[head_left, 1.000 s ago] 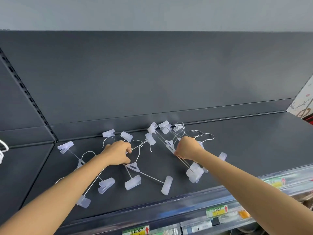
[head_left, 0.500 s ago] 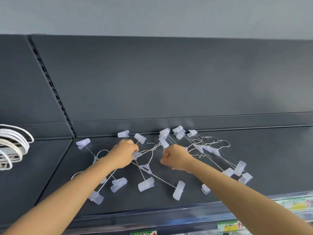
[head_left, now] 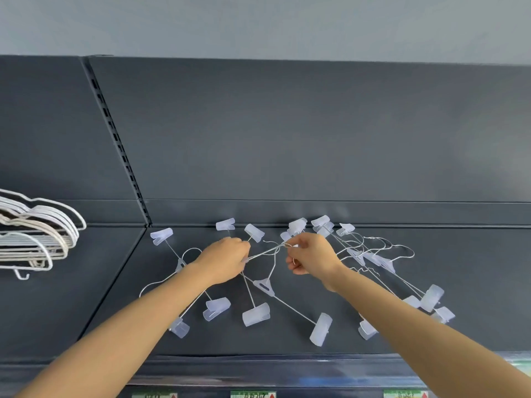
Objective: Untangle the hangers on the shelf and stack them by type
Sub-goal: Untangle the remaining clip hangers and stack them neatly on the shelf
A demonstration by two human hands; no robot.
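Your left hand (head_left: 227,259) is closed around thin wires of the tangled clip hangers (head_left: 264,285) near the middle of the dark shelf (head_left: 474,282). Your right hand (head_left: 311,255) pinches a wire hook between thumb and fingertips just beside it, the two hands close but apart.

Count what you can: about sixteen frosted plastic clips show, though several overlap at the shelf's back edge and some sit behind your right forearm, so the number is rough. How many separate clip hangers that makes cannot be told; the wires cross too much. One triangular plastic neck piece (head_left: 263,286) lies plainly in front of your hands, with two wire arms running out from it toward the front edge, each ending in a clip.

On the neighbouring shelf section to the left, a stack of white and beige plain hangers (head_left: 37,234) lies flat, cut off by the picture's left edge; perhaps six or more, too layered to count.

Three price labels (head_left: 253,394) show along the shelf's front rail, each with a red arrow, cut off at the bottom; their print is unreadable.
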